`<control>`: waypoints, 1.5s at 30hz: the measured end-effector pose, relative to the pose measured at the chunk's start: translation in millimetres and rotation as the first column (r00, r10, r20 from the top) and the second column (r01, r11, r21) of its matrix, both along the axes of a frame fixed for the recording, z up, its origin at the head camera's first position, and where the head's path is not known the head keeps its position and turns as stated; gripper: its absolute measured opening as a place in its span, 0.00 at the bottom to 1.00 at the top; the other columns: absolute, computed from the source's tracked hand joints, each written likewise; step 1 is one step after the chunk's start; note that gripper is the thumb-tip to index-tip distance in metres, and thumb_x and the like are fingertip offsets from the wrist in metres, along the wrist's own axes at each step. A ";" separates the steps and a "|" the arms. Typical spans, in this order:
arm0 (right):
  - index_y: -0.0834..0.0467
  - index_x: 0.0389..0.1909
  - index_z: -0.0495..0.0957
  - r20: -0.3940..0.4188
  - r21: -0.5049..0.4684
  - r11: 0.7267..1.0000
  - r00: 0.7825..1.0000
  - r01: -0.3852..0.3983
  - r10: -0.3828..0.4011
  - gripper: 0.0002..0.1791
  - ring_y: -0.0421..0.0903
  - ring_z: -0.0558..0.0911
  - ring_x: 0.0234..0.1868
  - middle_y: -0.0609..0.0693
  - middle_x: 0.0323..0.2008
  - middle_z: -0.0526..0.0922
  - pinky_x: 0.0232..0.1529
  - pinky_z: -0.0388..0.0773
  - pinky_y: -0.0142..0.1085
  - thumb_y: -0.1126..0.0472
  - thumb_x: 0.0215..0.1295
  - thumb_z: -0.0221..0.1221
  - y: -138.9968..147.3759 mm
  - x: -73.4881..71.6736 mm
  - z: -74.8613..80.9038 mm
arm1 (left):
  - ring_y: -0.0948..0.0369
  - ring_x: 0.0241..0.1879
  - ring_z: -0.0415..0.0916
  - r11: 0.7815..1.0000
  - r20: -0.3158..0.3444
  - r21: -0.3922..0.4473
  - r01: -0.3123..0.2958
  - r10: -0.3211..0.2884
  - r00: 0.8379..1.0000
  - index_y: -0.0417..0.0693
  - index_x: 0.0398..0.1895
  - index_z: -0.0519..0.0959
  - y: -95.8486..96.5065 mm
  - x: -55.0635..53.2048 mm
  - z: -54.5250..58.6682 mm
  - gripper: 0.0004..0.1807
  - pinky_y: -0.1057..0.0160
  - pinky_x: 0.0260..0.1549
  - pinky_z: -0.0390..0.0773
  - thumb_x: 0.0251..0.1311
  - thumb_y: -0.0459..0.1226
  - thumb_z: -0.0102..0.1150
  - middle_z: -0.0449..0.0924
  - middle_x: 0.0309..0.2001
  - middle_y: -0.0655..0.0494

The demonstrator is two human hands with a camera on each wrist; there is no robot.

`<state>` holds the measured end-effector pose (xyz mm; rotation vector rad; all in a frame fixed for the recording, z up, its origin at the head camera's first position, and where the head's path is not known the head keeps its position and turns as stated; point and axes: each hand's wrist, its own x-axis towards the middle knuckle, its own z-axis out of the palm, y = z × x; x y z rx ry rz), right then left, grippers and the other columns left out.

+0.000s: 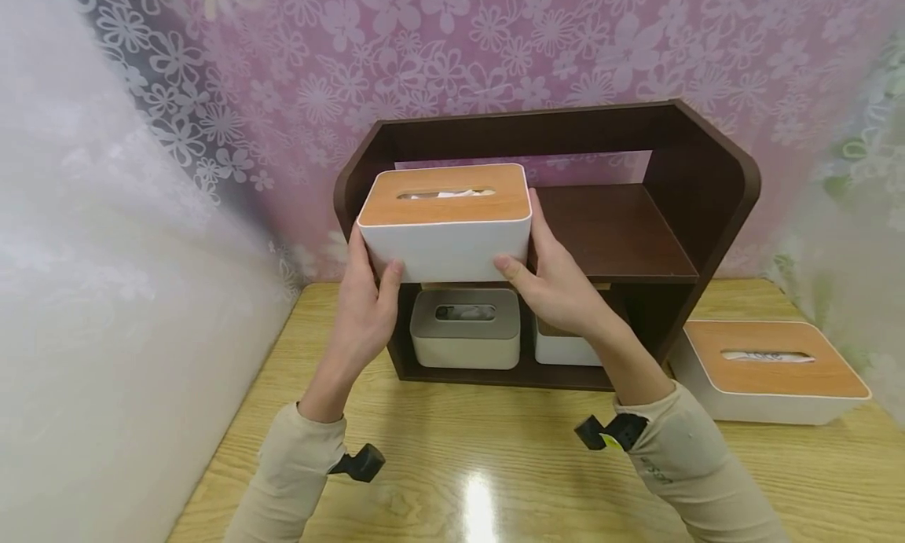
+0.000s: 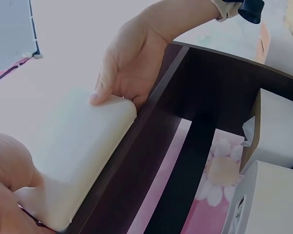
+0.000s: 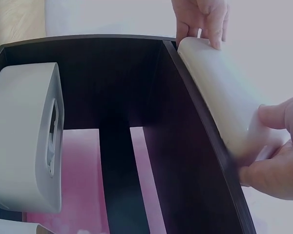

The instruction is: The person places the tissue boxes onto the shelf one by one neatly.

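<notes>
A white tissue box (image 1: 445, 248) with a wood-look lid is held level at the upper shelf (image 1: 608, 232) of a dark brown rack. My left hand (image 1: 364, 307) grips its left end, thumb on the front face and fingers along the side. At the opposite end my right hand (image 1: 558, 288) grips it the same way. Tissue shows in the lid's slot. In the left wrist view the box's white wall (image 2: 83, 156) lies right along the shelf's dark edge. The right wrist view shows both hands at the ends of the box (image 3: 219, 92).
On the lower shelf sit a grey-lidded tissue box (image 1: 465, 346) and a white one (image 1: 566, 350), partly behind my right hand. Another wood-lidded tissue box (image 1: 778, 370) stands on the wooden table (image 1: 438, 456) to the right of the rack. A flowered curtain (image 1: 452, 48) hangs behind.
</notes>
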<state>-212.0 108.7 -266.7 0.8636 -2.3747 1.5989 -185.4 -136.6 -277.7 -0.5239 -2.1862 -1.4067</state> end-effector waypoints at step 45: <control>0.51 0.79 0.26 0.034 0.153 0.980 0.990 0.128 -0.134 0.51 0.48 0.44 0.78 0.50 0.80 0.35 0.76 0.45 0.51 0.55 0.73 0.56 1.1 -25.0 11.5 | 0.56 0.74 0.51 0.997 0.056 -0.059 -0.047 0.051 0.997 0.41 0.78 0.38 5.3 -27.5 10.4 0.37 0.54 0.73 0.53 0.71 0.27 0.41 0.50 0.76 0.43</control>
